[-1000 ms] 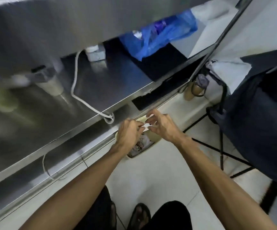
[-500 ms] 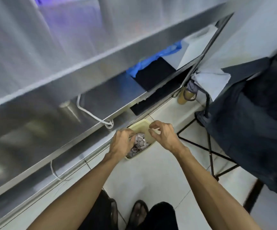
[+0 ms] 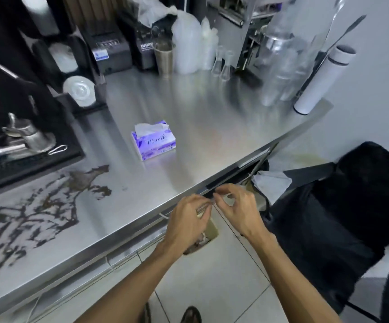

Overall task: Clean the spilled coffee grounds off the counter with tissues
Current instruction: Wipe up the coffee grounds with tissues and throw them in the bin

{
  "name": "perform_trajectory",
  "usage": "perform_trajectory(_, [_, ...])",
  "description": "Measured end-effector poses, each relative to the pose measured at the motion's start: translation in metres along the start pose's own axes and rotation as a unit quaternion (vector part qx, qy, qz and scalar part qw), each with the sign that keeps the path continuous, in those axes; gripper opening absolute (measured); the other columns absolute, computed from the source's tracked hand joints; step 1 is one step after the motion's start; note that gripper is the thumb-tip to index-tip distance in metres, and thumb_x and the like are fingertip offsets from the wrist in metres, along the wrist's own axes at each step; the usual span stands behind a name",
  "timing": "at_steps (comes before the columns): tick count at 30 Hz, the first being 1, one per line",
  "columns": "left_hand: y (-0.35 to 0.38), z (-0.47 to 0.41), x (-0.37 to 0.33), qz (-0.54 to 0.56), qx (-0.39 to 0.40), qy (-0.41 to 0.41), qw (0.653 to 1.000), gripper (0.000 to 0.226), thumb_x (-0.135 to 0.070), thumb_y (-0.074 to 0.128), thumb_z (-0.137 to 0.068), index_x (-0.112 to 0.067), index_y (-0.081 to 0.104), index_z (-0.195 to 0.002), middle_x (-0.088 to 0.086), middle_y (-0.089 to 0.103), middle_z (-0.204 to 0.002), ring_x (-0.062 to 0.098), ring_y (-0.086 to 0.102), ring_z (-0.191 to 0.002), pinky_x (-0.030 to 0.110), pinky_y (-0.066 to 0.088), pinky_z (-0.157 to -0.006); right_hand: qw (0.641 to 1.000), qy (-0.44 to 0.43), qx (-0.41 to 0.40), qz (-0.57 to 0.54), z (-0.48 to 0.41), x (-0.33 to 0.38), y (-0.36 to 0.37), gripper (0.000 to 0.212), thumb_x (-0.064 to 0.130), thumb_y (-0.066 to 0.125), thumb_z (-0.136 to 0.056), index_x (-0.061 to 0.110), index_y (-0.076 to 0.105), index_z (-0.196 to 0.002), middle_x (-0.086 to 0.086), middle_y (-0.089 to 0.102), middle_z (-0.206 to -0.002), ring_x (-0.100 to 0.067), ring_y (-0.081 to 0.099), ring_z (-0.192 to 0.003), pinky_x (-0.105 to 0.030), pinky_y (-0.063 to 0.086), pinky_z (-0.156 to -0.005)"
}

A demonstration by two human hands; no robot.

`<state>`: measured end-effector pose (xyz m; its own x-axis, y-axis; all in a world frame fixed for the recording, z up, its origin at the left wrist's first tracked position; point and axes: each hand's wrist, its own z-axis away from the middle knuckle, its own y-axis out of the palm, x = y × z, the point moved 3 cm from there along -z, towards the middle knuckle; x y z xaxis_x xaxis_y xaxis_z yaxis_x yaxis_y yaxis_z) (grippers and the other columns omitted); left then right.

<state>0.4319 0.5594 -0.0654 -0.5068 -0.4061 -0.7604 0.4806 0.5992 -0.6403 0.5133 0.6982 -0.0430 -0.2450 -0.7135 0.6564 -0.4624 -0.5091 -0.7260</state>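
nearest, the bin (image 3: 212,229) stands on the floor under the counter (image 3: 212,127) edge, with a crumpled wad (image 3: 199,242) in it. above it the left hand (image 3: 189,220) and right hand (image 3: 237,210) meet fingertip to fingertip, both sets of fingers curled in. the right thumb and forefinger look pinched together, but motion blur hides whether any scrap sits between them, so i cannot tell.

this reads as shedding the last bits into the bin. to do it well, keep both hands directly over the opening while rubbing them off, so nothing lands on the floor tiles.

further out, on the left part of the counter, the grounds (image 3: 49,206) lie in a wide, streaky brown smear (wet-looking, more stain than loose powder), well apart from the hands. the tissue box (image 3: 154,142) stands just beyond it toward the middle, one sheet poking up.

the likely next move is to pull a fresh sheet or two. work from the smear's outer streaks inward, away from the counter edge, and fold the mess into the tissue.
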Motion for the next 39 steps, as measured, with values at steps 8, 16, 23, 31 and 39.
perform_trajectory(8, [-0.094,-0.024,0.029,0.021,-0.096,-0.048,0.994,0.02,-0.034,0.067,-0.083,-0.027,0.072,-0.101,-0.014,0.067,-0.103,0.012,0.06,-0.079,0.034,0.054,-0.074,0.999,-0.047,-0.005,0.015,-0.07,0.068,0.019,0.02,0.032,0.064,-0.088,0.02,0.068,-0.103,0.008,0.07,-0.098,-0.011,0.061,-0.086,-0.036,0.054,-0.075])
perform_trajectory(16, [-0.163,-0.089,0.104,-0.001,-0.126,-0.076,0.989,0.064,-0.045,0.08,-0.065,-0.03,0.051,-0.12,-0.006,0.051,-0.12,0.02,0.052,-0.108,0.037,0.048,-0.092,0.993,-0.076,-0.034,0.088,-0.153,0.116,0.067,0.036,0.016,0.074,-0.08,0.013,0.064,-0.115,-0.004,0.066,-0.112,-0.027,0.054,-0.1,-0.034,0.044,-0.085])
perform_trajectory(23, [-0.161,-0.153,0.118,-0.072,0.042,-0.099,0.992,0.112,-0.063,0.079,-0.054,-0.028,0.027,-0.147,-0.009,0.041,-0.145,0.023,0.035,-0.121,0.038,0.034,-0.104,0.982,-0.07,0.054,0.168,-0.21,0.119,0.092,0.027,0.031,0.062,-0.078,0.017,0.07,-0.1,0.0,0.066,-0.109,-0.03,0.055,-0.101,-0.039,0.043,-0.087])
perform_trajectory(31, [-0.157,-0.157,0.117,-0.083,0.031,-0.101,0.991,0.078,-0.06,0.074,-0.055,-0.033,0.049,-0.124,-0.008,0.054,-0.123,0.022,0.041,-0.103,0.04,0.039,-0.096,0.995,-0.093,0.021,0.033,-0.232,0.148,0.049,0.013,0.028,0.058,-0.095,0.018,0.067,-0.1,0.01,0.067,-0.102,-0.007,0.053,-0.093,-0.016,0.038,-0.082])
perform_trajectory(39, [-0.164,-0.157,0.097,0.11,0.013,-0.181,0.977,0.097,-0.072,0.082,-0.04,-0.041,0.046,-0.125,-0.016,0.048,-0.117,0.011,0.042,-0.116,0.032,0.04,-0.1,0.987,-0.126,-0.003,-0.104,-0.238,0.196,-0.007,0.011,0.025,0.06,-0.096,0.014,0.061,-0.1,0.016,0.068,-0.091,0.003,0.063,-0.094,-0.011,0.045,-0.075])
